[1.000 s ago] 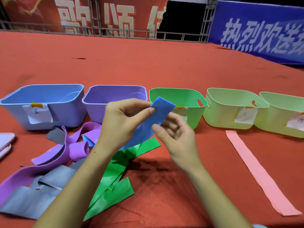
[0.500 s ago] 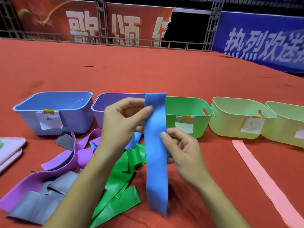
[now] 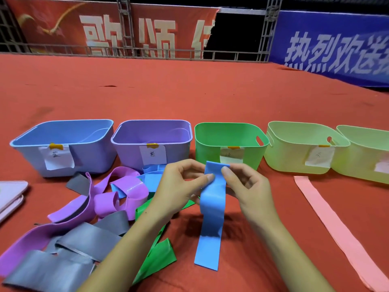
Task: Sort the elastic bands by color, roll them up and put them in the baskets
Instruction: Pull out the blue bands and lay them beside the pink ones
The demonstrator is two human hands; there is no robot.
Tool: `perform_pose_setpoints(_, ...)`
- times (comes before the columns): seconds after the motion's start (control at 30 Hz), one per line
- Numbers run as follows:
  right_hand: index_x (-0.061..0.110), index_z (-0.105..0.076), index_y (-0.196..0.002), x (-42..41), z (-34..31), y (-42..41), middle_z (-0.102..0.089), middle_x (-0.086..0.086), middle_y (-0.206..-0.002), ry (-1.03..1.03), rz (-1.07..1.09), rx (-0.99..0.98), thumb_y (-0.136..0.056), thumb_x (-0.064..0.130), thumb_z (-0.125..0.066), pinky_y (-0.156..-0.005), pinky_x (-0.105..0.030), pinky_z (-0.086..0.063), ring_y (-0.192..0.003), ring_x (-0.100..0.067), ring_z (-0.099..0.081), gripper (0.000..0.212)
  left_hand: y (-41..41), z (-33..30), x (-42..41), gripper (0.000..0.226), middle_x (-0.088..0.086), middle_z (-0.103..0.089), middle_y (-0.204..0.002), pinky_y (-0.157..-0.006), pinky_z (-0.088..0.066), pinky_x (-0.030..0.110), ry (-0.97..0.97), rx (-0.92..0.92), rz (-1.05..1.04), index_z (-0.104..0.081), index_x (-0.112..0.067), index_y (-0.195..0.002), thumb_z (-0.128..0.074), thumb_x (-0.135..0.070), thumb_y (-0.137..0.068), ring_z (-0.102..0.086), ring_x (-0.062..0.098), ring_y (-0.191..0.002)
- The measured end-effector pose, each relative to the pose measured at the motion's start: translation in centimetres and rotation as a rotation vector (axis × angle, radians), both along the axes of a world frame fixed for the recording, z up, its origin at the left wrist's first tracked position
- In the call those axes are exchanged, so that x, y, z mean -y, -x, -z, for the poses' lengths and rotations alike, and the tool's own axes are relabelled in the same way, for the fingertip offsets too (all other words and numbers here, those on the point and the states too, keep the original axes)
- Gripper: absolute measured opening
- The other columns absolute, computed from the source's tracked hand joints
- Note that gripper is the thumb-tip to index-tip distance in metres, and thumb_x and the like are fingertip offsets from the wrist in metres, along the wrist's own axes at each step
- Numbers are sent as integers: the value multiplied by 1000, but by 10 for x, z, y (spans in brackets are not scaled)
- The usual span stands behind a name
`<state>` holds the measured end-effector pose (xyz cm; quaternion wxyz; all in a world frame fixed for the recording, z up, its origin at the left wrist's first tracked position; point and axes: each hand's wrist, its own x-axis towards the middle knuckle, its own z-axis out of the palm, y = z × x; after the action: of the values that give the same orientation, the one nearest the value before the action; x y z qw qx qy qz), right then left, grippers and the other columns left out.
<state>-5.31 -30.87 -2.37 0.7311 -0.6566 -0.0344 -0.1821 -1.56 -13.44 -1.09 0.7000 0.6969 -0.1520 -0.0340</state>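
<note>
Since half a second back both hands have come down and closer to the baskets, and the blue band [image 3: 212, 209] has dropped with them, its lower end now lying on the red cloth [image 3: 189, 98] rather than hanging just above it; the view has tipped down a little too, so I see more of the near cloth.

Going by size from my screen: the red cloth covers the whole surface; behind it hang a red banner [image 3: 117, 30] and a blue banner [image 3: 336, 45] with white characters; across the middle stand five baskets in a row, the blue basket [image 3: 88, 152], the purple basket [image 3: 126, 150], the green basket [image 3: 250, 152], and two pale green baskets [image 3: 294, 159] [image 3: 362, 165], each with a paper label taped on its front.

Left of centre lies a tangle of loose bands: grey bands [image 3: 69, 253] nearest me, purple bands [image 3: 117, 197] looped over them, a green band [image 3: 155, 260] running under my left forearm; a pink band [image 3: 336, 230] lies flat and apart on the right, its top end near the first pale green basket.

At the left edge sit pale pink flat things [image 3: 10, 194]; I cannot tell what.

My left hand [image 3: 179, 186] pinches the left edge of the blue band near its top between thumb and fingertips; my right hand [image 3: 248, 186] pinches the right edge likewise; the band's top stands just in front of the green basket.
</note>
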Motion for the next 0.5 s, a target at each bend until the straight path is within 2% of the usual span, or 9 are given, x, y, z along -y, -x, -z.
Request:
perform_pose_setpoints(0.07, 13, -76, -93, 0, 3, -1, -76, -5, -88, 8, 21, 3, -90, 27, -73, -83, -46, -60, -86, -19, -70, 15, 1, 2, 1, 5, 4, -74, -71, -45, -49, 24, -13, 7, 22, -73, -4, -94, -78, -3, -92, -62, 12, -53)
perform_pose_setpoints(0.13, 9, -74, -92, 2, 4, -2, -73, -5, -83, -17, 31, -23, -96, 20, -71, -76, -41, -61, -81, -18, -68, 12, 2, 3, 0, 8, 2, -72, -68, -45, -47, 22, -50, 29, 32, -73, -7, -90, -80, -4, -91, -59, 10, -51)
perform_pose_setpoints(0.2, 6, -73, -94, 2, 5, -2, -72, -8, -82, -42, 35, -54, -100, 15, -68, -69, -32, -62, -79, -19, -70, 12, 2, 3, -5, 9, 6, -77, -74, -47, -50, 25, -128, 68, 36, -74, -5, -92, -82, -9, -90, -63, 14, -55)
perform_pose_setpoints(0.33, 11, -74, -91, 4, 7, 0, -68, -8, -77, -45, 69, -86, -101, 16, -68, -61, -25, -57, -72, -17, -65, 13, -6, -3, -29, 8, 6, -82, -84, -57, -52, 30, -221, 130, 9, -75, -6, -95, -79, -13, -94, -79, 29, -68)
perform_pose_setpoints(0.4, 11, -75, -90, 6, 9, -1, -65, -8, -76, -24, 77, -101, -100, 17, -68, -60, -26, -56, -72, -18, -61, 13, -13, -7, -46, 7, 7, -82, -84, -61, -54, 33, -229, 162, -69, -75, -6, -94, -78, -13, -94, -79, 32, -70)
perform_pose_setpoints(0.5, 8, -74, -92, 7, 10, -1, -67, -12, -78, -22, 34, -130, -100, 16, -69, -60, -28, -56, -74, -21, -61, 12, -32, 3, -76, 9, -4, -80, -76, -63, -61, 35, -427, 322, -275, -76, -17, -85, -83, -17, -90, -78, 18, -65)
